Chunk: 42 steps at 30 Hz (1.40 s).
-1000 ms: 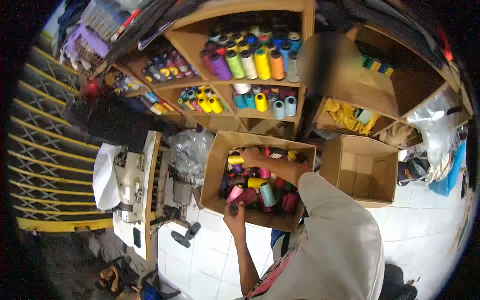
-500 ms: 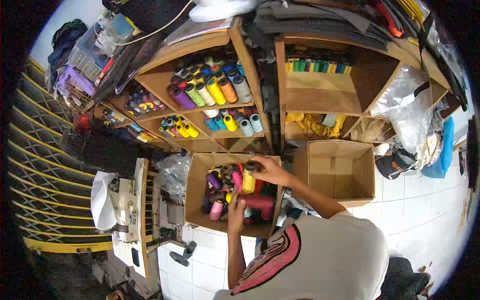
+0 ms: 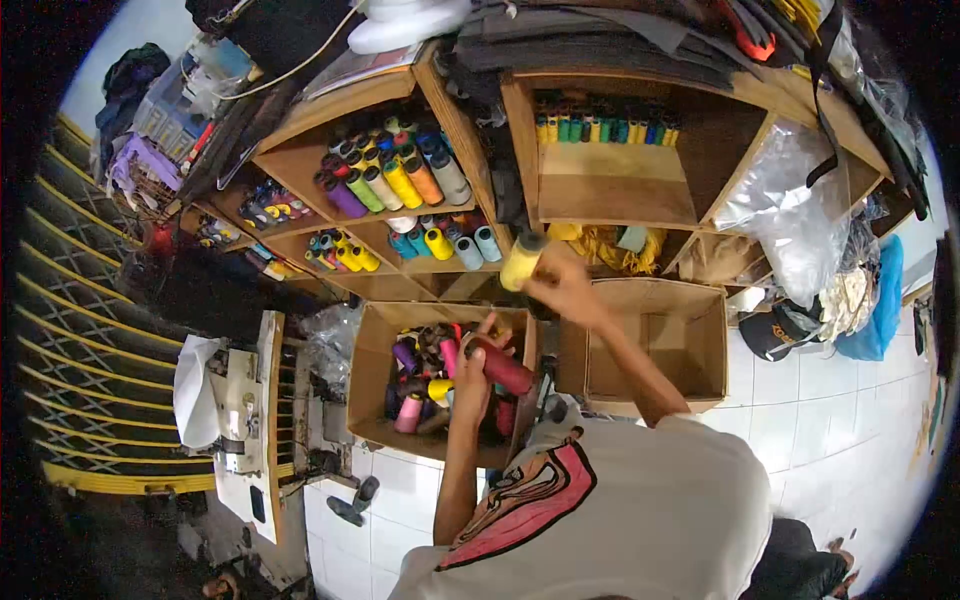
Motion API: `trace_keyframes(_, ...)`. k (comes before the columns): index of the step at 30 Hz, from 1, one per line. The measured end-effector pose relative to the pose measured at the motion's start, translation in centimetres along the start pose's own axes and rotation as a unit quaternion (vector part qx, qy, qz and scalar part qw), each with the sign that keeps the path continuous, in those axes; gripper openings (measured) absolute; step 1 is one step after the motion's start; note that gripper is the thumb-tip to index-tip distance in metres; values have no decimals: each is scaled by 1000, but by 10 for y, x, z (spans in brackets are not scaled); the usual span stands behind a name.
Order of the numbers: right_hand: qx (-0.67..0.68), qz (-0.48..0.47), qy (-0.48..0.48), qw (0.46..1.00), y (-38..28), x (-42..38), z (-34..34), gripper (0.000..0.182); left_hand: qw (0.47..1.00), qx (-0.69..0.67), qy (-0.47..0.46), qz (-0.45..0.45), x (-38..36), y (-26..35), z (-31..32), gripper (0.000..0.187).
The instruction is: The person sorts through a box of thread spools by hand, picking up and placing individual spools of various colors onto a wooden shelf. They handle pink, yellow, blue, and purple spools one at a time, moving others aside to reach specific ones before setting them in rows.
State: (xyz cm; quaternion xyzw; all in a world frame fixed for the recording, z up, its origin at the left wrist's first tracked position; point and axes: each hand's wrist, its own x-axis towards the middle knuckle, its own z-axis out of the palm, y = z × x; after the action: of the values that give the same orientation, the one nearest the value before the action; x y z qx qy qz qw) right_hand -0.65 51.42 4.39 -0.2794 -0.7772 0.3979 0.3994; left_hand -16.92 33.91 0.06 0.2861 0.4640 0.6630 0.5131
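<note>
A yellow folding gate [image 3: 108,322] stands at far left. Beside it, a sewing machine [image 3: 238,405] sits on a pale counter [image 3: 232,492], near dark slippers [image 3: 347,511] on white floor tiles [image 3: 815,415]. At right, a black cap [image 3: 767,336] lies near a blue bag [image 3: 872,312].

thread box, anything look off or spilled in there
The spools in the box lie jumbled at odd angles, which looks messy beside the mostly upright ones on the shelf. Nothing looks clearly spilled or damaged.
</note>
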Motion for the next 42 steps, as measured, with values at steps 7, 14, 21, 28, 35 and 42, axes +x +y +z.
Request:
trace_keyframes(7, -142, 66, 244, 957, 164, 155, -45, 44, 984, 162, 52, 56, -40, 8, -19, 29)
trace_keyframes(14, -224, 54, 268, 936, 170, 189, -33, 49, 952, 259, 165, 2, -84, -11, -41, 24)
trace_keyframes(21, -293, 35, 288, 911, 185, 192, -34, 46, 960, 243, 134, 28, -90, -13, -39, 23)
trace_keyframes(28, -153, 3, 328, 932, 195, 186, -35, 33, 946, 299, 127, 24, -84, -2, -24, 21)
trace_keyframes(35, -121, 4, 279, 953, 205, 182, -37, 27, 939, 323, 112, 31, -81, -12, -33, 23)
trace_keyframes(42, 19, 111, 190, 975, 151, 111, -35, 33, 947, 307, 99, 15, -70, -1, -17, 24)
